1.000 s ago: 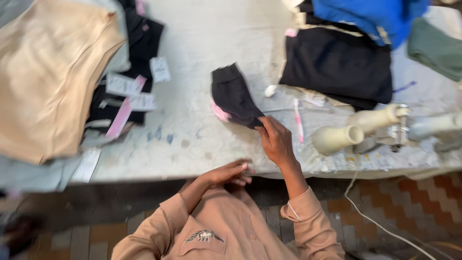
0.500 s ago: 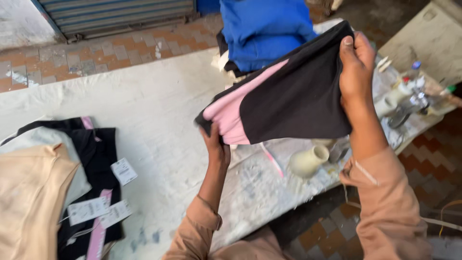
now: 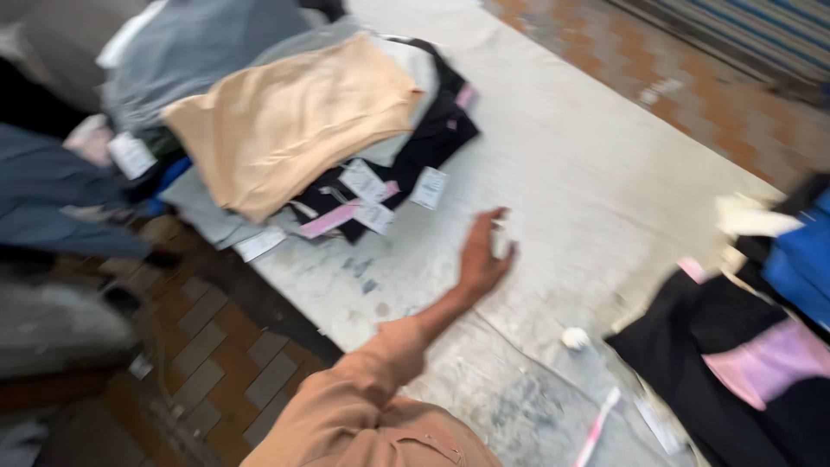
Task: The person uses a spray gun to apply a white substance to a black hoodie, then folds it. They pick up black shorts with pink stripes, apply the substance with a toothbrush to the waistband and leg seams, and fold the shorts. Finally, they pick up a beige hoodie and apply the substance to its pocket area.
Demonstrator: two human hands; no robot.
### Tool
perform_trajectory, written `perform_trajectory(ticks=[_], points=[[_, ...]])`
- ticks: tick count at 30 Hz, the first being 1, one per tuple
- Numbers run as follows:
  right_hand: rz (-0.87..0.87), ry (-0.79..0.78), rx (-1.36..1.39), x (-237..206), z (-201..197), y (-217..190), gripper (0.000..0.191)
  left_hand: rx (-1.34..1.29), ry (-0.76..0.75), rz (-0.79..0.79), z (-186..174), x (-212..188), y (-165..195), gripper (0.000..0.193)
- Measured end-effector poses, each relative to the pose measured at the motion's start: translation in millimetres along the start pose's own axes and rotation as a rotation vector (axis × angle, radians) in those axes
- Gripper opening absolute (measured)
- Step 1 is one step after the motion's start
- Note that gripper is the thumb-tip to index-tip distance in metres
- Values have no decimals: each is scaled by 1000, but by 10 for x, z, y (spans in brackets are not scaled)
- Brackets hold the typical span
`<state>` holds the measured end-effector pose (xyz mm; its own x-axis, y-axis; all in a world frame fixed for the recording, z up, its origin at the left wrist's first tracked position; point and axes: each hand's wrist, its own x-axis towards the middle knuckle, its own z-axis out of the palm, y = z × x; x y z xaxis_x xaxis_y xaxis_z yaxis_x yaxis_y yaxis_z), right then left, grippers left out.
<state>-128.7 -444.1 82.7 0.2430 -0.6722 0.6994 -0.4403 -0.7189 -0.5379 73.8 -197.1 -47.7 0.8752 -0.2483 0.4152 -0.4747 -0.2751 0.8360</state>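
The left hand [image 3: 480, 259] is reaching over the bare table [image 3: 596, 173], fingers spread and holding nothing; the stack of clothes [image 3: 294, 130] is lying just beyond, toward the far-left edge.

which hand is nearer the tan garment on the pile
Left. The left hand lies open on the table, just right of and below the tan garment, not touching it. The right hand is out of view.
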Motion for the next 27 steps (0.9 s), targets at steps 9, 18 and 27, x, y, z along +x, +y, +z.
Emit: perform_trajectory(ticks=[9, 18, 27], points=[[-219, -741, 180, -1376, -259, -1085, 14, 916, -202, 164, -2977, 1442, -886, 70], [-62, -900, 153, -1763, -191, -1708, 19, 854, -374, 49, -3351, 1357, -980, 75], [-58, -1019, 702, -1865, 2055, -2643, 22, 915, 145, -178, -3817, 221, -1563, 69]])
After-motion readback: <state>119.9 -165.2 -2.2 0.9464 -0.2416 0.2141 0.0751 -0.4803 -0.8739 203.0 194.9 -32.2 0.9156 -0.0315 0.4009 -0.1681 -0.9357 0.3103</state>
